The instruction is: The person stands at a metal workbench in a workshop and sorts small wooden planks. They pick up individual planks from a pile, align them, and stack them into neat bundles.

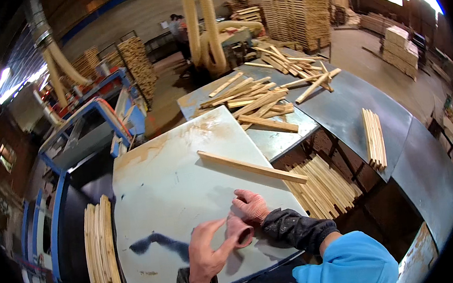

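A loose reddish-pink work glove (240,233) is held over the pale tabletop, its round cuff opening facing me. My left hand (208,255) is bare and curves in a C shape, fingertips and thumb at the glove's left side. On my right hand (251,206) is a matching pinkish glove; its fingers are bent by the loose glove's upper end, their grip partly hidden. Just beyond both hands, a single long wooden strip (250,166) lies slantwise on the white-topped table (156,201), sticking past its right edge.
Loose wooden strips (258,98) are heaped on the metal tables ahead. Neat strip bundles lie at left (101,244), right (374,136) and below the table edge (324,184). A blue-framed machine (95,120) stands left. Ducts (206,30), pallet stacks (296,14) and a person (179,35) are farther off.
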`<state>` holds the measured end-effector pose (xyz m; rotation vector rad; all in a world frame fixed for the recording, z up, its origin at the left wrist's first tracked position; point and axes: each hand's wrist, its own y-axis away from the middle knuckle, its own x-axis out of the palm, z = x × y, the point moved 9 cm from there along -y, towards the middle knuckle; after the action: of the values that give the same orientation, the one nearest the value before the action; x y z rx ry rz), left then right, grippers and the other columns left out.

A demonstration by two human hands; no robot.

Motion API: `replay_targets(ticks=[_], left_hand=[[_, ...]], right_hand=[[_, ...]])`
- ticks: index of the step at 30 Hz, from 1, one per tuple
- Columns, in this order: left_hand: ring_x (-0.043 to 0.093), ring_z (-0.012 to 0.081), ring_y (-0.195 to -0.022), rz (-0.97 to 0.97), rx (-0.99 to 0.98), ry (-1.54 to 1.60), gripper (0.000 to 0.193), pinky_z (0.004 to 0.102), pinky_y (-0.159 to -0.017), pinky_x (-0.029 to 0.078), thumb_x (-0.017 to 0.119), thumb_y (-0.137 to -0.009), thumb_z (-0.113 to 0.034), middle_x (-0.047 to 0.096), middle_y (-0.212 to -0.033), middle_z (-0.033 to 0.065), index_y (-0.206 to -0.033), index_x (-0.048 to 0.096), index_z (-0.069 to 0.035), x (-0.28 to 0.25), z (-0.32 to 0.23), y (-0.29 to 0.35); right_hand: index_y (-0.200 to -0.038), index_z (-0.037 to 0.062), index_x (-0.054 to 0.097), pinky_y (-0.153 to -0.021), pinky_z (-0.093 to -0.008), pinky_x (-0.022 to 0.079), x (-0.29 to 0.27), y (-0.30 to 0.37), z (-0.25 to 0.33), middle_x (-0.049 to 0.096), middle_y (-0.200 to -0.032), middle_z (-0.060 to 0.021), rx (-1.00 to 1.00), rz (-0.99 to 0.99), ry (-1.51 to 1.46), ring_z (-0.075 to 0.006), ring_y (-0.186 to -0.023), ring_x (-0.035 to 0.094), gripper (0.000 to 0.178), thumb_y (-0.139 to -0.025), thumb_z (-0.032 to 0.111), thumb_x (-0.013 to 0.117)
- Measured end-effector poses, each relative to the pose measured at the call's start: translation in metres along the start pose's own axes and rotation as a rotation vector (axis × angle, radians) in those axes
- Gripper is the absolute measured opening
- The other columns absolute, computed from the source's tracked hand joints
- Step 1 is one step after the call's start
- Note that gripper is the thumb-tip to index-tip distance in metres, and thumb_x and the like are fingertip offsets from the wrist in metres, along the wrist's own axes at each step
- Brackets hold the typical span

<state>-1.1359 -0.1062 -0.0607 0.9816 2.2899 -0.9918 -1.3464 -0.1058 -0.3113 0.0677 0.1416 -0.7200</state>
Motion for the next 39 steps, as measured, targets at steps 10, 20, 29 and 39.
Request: replay_targets(ticks=[10, 20, 29, 39], left_hand=[[0.061, 0.0375, -0.121, 0.652, 0.350, 1.262, 0.044, 0.0501, -0.102, 0.048, 0.069, -0.102, -0.027, 0.066, -0.128, 0.0227, -0.128, 0.066, 0.009, -0.017, -0.103, 0.003], [0.070, 0.0310, -0.087, 0.534, 0.845, 1.692, 0.024, 0.0398, -0.074, 0.056, 0.071, -0.101, -0.018, 0.072, -0.099, 0.0165, -0.103, 0.075, 0.006, -0.060, -0.124, 0.014], [0.070, 0.0326, -0.085, 0.620, 0.760, 1.819, 0.026, 0.0410, -0.074, 0.055, 0.071, -0.100, -0.020, 0.072, -0.098, 0.0164, -0.100, 0.074, 0.006, -0.026, -0.138, 0.005], [0.068, 0.0341, -0.086, 0.818, 0.840, 1.828, 0.031, 0.0421, -0.075, 0.055, 0.069, -0.100, -0.025, 0.071, -0.097, 0.0171, -0.101, 0.074, 0.006, 0.100, -0.241, -0.010]], right_hand=[[-0.134, 0.0029, 0.065, -0.102, -0.0402, 0.054, 0.014, 0.021, 0.014, 0.069, -0.122, -0.0199, -0.181, 0.078, 0.285, -0.0342, -0.113, 0.068, 0.050, -0.093, 0.030, 0.072], [-0.133, -0.0047, 0.062, -0.095, -0.0347, 0.055, 0.012, 0.019, 0.023, 0.070, -0.115, -0.0138, -0.122, 0.021, 0.292, -0.0219, -0.108, 0.068, 0.044, -0.095, 0.015, 0.073], [-0.134, 0.0014, 0.064, -0.101, -0.0351, 0.053, 0.008, 0.018, -0.001, 0.070, -0.119, -0.0121, -0.057, 0.039, 0.179, -0.0221, -0.112, 0.067, 0.043, -0.097, 0.022, 0.074], [-0.137, 0.0005, 0.062, -0.099, -0.0322, 0.054, -0.115, 0.119, 0.003, 0.072, -0.122, -0.0089, 0.024, 0.199, -0.086, -0.0156, -0.111, 0.066, 0.044, -0.099, 0.020, 0.072]])
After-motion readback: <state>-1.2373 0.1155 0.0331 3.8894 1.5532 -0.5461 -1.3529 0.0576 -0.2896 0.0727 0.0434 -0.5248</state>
